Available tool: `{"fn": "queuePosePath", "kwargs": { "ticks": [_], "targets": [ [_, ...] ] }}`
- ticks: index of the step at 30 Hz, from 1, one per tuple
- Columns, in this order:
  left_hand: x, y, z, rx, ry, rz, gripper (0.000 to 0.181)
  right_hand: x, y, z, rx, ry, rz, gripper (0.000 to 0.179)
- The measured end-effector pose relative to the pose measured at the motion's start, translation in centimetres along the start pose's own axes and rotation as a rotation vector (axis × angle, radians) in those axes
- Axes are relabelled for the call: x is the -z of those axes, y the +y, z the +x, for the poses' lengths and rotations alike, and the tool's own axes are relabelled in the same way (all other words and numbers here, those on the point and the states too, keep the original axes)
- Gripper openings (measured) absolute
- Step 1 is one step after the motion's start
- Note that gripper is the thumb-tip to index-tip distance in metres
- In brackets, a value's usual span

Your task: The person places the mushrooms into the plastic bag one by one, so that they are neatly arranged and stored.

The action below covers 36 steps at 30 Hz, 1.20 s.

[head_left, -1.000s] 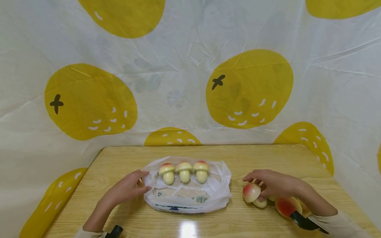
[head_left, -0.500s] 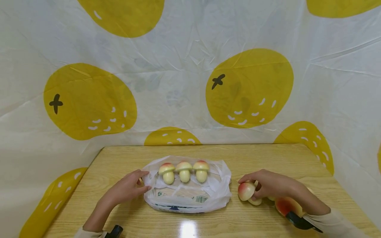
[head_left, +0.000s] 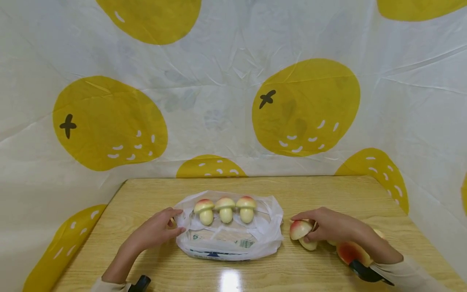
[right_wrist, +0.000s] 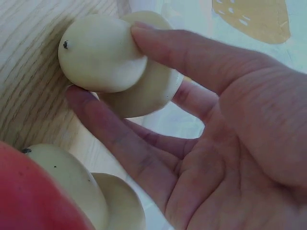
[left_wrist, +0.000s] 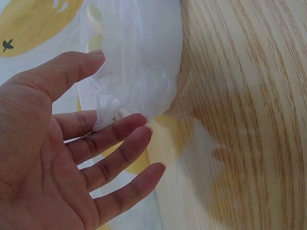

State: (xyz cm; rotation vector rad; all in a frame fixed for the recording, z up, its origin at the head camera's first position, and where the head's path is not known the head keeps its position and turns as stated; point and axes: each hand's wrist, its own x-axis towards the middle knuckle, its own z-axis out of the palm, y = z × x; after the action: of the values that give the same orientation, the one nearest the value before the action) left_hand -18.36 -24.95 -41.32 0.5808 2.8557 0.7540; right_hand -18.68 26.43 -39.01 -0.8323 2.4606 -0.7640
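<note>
My right hand (head_left: 328, 225) pinches a toy mushroom (head_left: 300, 230) with a red-tinged cap, just above or on the table right of a white plastic bag (head_left: 262, 243). In the right wrist view, the thumb and fingers lie round this mushroom's pale stem (right_wrist: 100, 52). Three similar mushrooms, a left one (head_left: 204, 211), a middle one (head_left: 226, 210) and a right one (head_left: 247, 209), lie in a row on the bag. My left hand (head_left: 157, 231) rests at the bag's left edge, its fingers relaxed and spread, touching the thin plastic (left_wrist: 139, 86).
Partly under the right forearm lie a rounded red-and-yellow thing (head_left: 352, 252) and another pale mushroom (right_wrist: 67, 182). The wooden table (head_left: 189, 275) backs onto a white sheet (head_left: 211, 113) printed with big yellow fruit.
My right hand has moved a little left with the mushroom, nearer the bag, and the mushroom has turned slightly. The left hand and the three mushrooms on the bag stay put.
</note>
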Motion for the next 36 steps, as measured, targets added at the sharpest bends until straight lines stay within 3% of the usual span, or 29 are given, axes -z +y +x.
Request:
{"fn": "queuePosePath", "kwargs": {
  "ticks": [12,24,32,36],
  "targets": [
    [0.14,0.2,-0.02,0.005,-0.003,0.002,0.063,-0.34,-0.19,0.01,-0.05,0.036,0.05,0.062],
    [0.04,0.34,-0.1,0.012,0.0,-0.002,0.064,-0.73,-0.24,0.23,-0.075,0.054,0.188,0.059],
    [0.14,0.59,-0.17,-0.007,-0.01,-0.014,0.064,-0.28,-0.19,0.72,0.025,0.13,0.24,0.056],
    [0.1,0.55,-0.08,0.004,-0.009,-0.014,0.063,0.1,-0.33,0.96,0.031,0.178,0.264,0.055]
  ]
}}
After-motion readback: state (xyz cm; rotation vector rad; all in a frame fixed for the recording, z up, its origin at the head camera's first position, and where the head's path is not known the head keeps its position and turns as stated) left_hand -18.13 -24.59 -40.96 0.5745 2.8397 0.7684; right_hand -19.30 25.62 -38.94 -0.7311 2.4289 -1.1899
